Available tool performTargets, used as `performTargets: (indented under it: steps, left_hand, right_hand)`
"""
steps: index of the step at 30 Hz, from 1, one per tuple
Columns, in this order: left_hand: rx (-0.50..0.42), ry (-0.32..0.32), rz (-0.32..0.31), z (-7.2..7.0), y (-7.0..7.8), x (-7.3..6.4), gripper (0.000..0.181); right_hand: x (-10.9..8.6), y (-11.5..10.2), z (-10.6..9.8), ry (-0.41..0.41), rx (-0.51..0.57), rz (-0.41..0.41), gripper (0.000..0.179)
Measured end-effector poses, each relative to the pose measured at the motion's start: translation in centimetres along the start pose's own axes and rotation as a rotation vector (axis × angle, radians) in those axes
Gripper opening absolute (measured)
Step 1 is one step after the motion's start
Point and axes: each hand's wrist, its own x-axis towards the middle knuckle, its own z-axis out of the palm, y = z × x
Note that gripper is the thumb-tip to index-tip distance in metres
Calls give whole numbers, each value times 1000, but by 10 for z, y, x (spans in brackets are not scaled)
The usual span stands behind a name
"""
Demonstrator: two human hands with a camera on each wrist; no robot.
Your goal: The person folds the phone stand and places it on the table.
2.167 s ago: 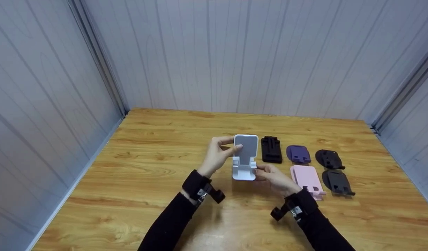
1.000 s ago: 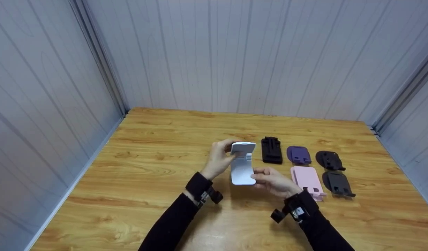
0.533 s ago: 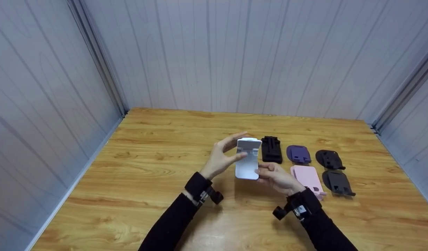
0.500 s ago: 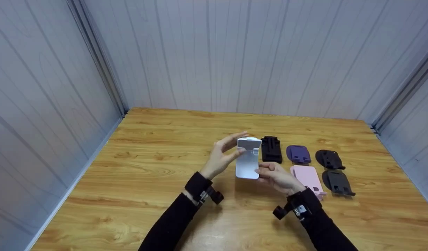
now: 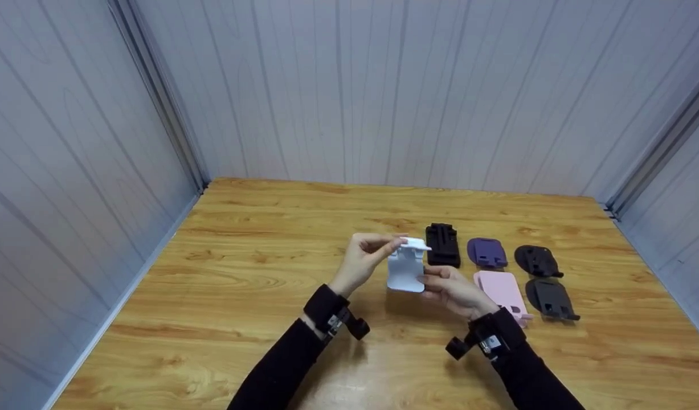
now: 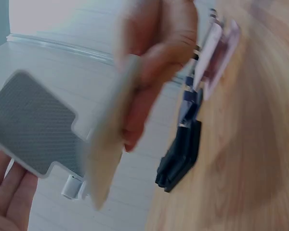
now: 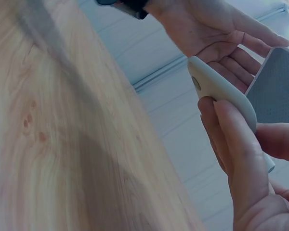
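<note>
A white folding phone stand (image 5: 405, 274) is raised over the table, between both hands in the head view. My right hand (image 5: 456, 291) pinches its base by the right edge, thumb on the face turned to me. My left hand (image 5: 360, 263) holds the upper plate at its left end, thumb and fingers at the edge. That plate is tipped over, nearly edge-on in the head view. Its grey padded face (image 6: 36, 122) shows in the left wrist view, with left-hand fingers (image 6: 14, 192) behind it. In the right wrist view, right-hand fingers (image 7: 236, 139) lie along the base's underside.
Right of the hands lie more folded stands on the wooden table (image 5: 258, 239): a black one (image 5: 442, 245), a purple one (image 5: 487, 253), a pink one (image 5: 502, 290), and two dark ones (image 5: 538, 261) at the far right. Pale panel walls (image 5: 349, 91) enclose the table's back and sides.
The stand's upper plate has folded from upright, its grey face showing, down toward me until nearly edge-on. My left fingers lifted off and came back onto it; the right hand kept its grip.
</note>
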Motion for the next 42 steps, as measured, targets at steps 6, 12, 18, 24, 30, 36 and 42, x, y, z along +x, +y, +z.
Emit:
performTargets:
  steps: [6,12,18,24,30,36,42]
  left_hand:
    - [85,-83,11,2,-3,-4,12]
    - [102,-150,-135,1,-4,-4,53]
    - [-90,-181,-579,-2,0,-5,83]
    - [-115,-182,-634,-3,-1,-3,77]
    - [-81,-203,-621,-2,-2,-4,82]
    - [-60,-207,-588,-1,-3,-5,80]
    - [-44,-204,-557,-1,-7,-5,80]
  right_hand:
    - [-4,-6,-6,-11,40,-42,28]
    - [-6,-9,-12,-67,38,-102,27]
    - [-6,-10,-15,-21,-3,-107,29]
    - [-6,-13,-13,43,46,-29,39]
    - [-6,-12,-10,41,14,-67,21]
    - [-6,-12,-11,16,8,-102,13]
    - [-6,-11,-12,11,6,-103,19]
